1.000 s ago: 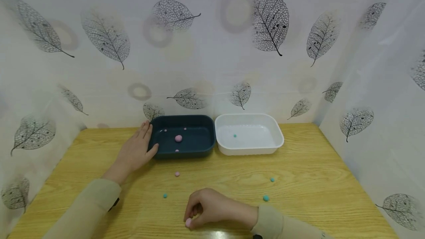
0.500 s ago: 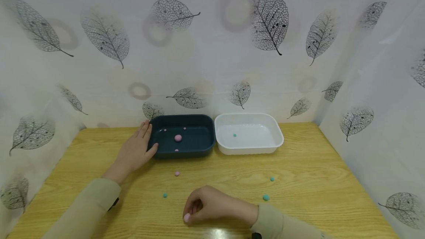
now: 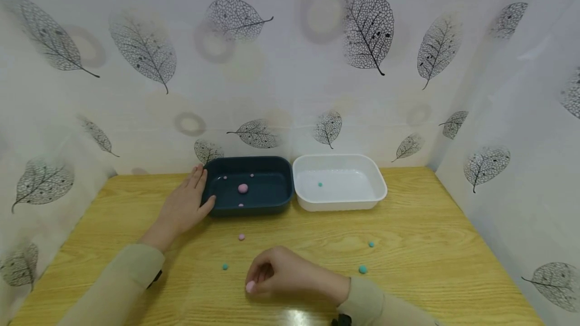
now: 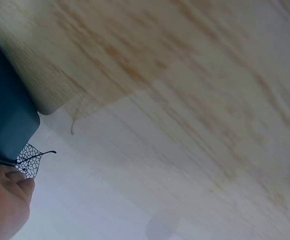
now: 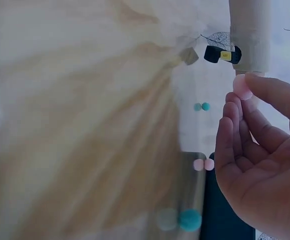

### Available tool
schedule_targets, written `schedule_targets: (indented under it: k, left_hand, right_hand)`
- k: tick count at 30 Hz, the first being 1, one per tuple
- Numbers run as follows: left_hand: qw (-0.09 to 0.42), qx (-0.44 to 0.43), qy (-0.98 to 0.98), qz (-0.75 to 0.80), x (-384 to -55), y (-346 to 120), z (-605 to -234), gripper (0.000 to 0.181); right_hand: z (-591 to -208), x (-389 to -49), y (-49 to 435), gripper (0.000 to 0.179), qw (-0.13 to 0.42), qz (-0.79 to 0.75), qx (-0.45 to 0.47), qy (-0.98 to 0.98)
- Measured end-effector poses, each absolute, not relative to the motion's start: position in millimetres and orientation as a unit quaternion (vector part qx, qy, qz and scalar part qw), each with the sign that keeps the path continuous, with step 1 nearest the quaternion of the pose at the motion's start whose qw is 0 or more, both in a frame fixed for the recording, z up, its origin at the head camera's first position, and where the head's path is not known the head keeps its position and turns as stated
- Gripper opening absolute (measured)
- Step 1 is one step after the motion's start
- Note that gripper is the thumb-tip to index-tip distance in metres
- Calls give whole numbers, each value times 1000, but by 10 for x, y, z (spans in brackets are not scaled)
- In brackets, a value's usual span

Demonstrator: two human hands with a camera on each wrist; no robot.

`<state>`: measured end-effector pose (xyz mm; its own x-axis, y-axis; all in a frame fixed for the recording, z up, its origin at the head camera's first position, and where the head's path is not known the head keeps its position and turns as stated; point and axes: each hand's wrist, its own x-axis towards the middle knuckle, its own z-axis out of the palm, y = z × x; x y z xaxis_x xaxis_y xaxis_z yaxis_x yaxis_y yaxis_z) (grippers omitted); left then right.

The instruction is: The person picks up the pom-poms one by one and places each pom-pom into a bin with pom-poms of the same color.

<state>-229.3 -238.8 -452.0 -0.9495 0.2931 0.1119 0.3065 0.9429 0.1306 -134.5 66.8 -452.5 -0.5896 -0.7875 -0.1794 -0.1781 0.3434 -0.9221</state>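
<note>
One pink ball (image 3: 250, 287) over the near worktop (image 3: 195, 296), and the right hand (image 3: 283, 273) has it in a narrow thumb-and-finger grip! Straight-fingered, the left hand (image 3: 183, 209) rests against the dark tray (image 3: 272, 194). Best pinch lightly, the ball looks soft, and hold that tray steady.

Pinched pink ball (image 5: 242, 87): matt and smooth, with a soft, clay-like look.
Teal balls (image 3: 363, 269): clay-like again, smooth, no hard shine.
Dark blue tray (image 3: 274, 192): smooth walls, a gentle sheen; plastic or glazed ware, can't tell.
White tray (image 3: 351, 187): slick and glossy, light catching its floor!
Surface (image 3: 430, 245): wood grain throughout, polished enough to glare up front and mirror the teal balls.
Backdrop (image 3: 290, 79): thin printed sheeting, faintly shiny, cloth or plastic unclear.
Sleeves (image 3: 124, 270): matt cloth.
Wrist unit (image 5: 212, 54): black, plastic-looking.
</note>
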Motion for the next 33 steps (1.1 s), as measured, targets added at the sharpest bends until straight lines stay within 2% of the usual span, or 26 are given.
schedule_targets:
  k: [18,33]
  left_hand:
    - [49,-155,-984,-79,-2283,-2380,-4509,77]
    - [45,-150,-985,-78,-2289,-2383,-4510,77]
  right_hand:
    - [-4254,-1659,603,14,238,-458,-330,790]
    - [-4088,-2035,662,11,153,-435,-307,833]
